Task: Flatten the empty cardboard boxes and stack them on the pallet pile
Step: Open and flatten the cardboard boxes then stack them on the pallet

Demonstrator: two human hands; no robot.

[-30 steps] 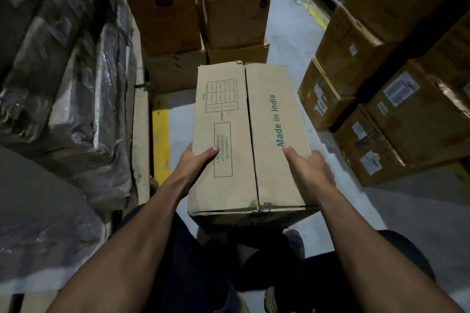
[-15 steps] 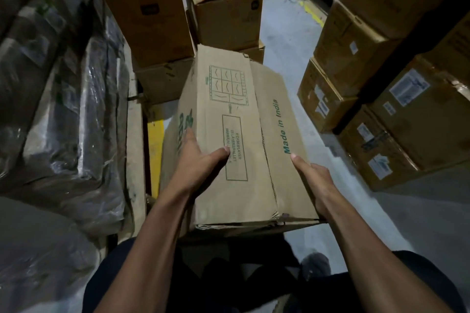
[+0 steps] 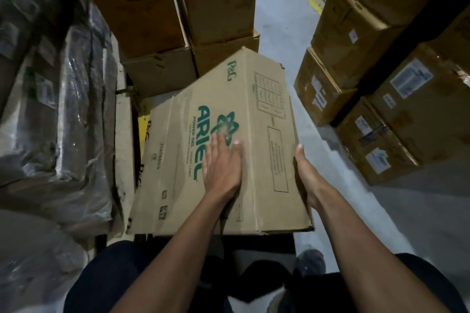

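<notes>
A brown cardboard box (image 3: 229, 99) with green "ARIEL" print lies tilted in front of me, its printed broad face turned up and leaning to the left. My left hand (image 3: 222, 165) presses flat on that printed face with straight fingers. My right hand (image 3: 306, 173) lies along the box's right side; only the thumb edge shows, the fingers are hidden behind the cardboard. Under the box's left edge shows another flat piece of printed cardboard (image 3: 145, 150).
Two open-topped boxes (image 3: 137, 7) (image 3: 218, 5) stand on closed ones straight ahead. Sealed labelled cartons (image 3: 396, 99) are stacked on the right. Plastic-wrapped goods (image 3: 50, 99) fill the left beside a wooden pallet edge (image 3: 124, 140). Grey floor (image 3: 279, 23) runs between the stacks.
The box has rolled to the left, bringing its ARIEL face up. My left hand moved from the box's left edge onto that face; my right hand stayed at the right side.
</notes>
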